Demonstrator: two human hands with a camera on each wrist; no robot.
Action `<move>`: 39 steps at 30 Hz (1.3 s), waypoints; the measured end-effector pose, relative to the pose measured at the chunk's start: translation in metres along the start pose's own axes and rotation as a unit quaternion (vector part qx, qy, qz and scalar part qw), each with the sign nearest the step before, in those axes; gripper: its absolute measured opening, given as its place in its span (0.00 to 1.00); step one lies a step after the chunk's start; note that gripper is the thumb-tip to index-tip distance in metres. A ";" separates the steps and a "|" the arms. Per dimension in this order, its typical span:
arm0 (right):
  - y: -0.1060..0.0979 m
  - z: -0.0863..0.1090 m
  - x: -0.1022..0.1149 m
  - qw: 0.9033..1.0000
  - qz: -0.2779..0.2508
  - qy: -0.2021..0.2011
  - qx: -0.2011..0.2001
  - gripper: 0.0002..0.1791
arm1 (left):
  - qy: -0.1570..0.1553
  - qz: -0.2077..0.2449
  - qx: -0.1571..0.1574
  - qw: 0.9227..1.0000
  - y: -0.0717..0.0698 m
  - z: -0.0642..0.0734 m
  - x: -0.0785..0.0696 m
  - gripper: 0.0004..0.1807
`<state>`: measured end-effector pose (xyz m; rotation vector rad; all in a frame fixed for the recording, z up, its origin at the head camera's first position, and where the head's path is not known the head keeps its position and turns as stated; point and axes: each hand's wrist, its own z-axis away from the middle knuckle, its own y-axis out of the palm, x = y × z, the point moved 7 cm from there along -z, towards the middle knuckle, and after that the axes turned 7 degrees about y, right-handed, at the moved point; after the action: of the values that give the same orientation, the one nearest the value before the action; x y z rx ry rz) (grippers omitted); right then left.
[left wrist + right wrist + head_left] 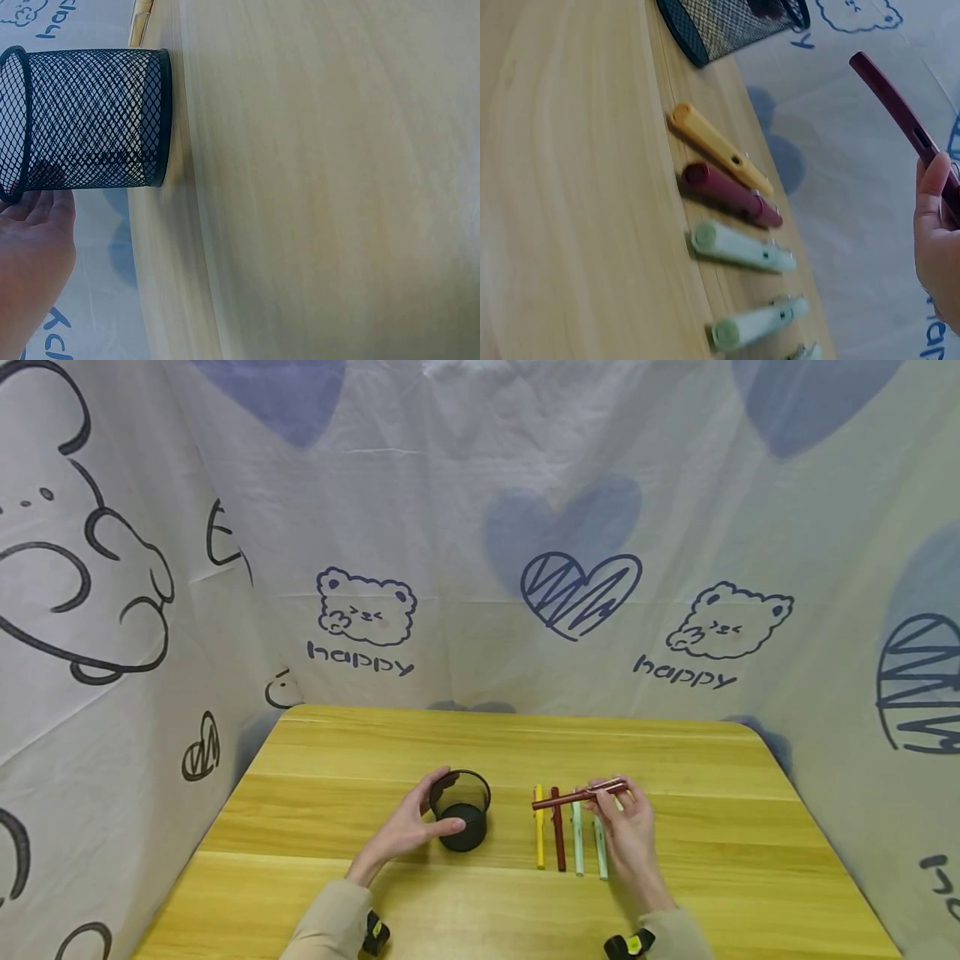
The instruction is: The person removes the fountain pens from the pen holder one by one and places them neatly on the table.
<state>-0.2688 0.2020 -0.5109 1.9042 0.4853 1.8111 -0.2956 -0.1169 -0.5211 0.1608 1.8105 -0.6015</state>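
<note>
My left hand [405, 822] holds a black mesh pen holder [465, 833] standing on the table, thumb on the near side and fingers around the far side. In the left wrist view, its mesh wall [97, 120] hides part of the fingers. My right hand [632, 839] pinches a maroon pen [572, 797], raised over the row and pointing leftward. Beneath it lie a yellow pen [540, 843], another maroon pen [560, 847] and two mint-green pens [578, 852], side by side. The right wrist view shows a further clip [807, 351] at its bottom edge, mostly cut off.
The wooden table [315, 827] has rounded far corners. A white cloth [450, 527] printed with hearts, bears and "happy" hangs behind it and along both sides. Black straps with cameras [630, 943] sit on both wrists.
</note>
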 end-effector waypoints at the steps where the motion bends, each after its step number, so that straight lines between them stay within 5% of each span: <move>1: -0.003 0.001 0.001 1.000 -0.005 0.002 -0.002 0.13 | 0.000 -0.001 0.000 1.000 0.000 0.000 0.000 0.49; 14: -0.031 0.002 0.011 0.999 -0.022 0.022 -0.025 0.12 | -0.001 -0.001 -0.001 1.000 0.000 0.000 0.001 0.49; 39: -0.078 0.005 0.032 0.997 0.063 0.027 -0.033 0.14 | -0.009 -0.006 -0.009 1.000 0.000 0.001 0.001 0.49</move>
<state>-0.2570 0.2841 -0.5273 1.8835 0.3260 1.9383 -0.2951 -0.1177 -0.5220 0.1319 1.8005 -0.5946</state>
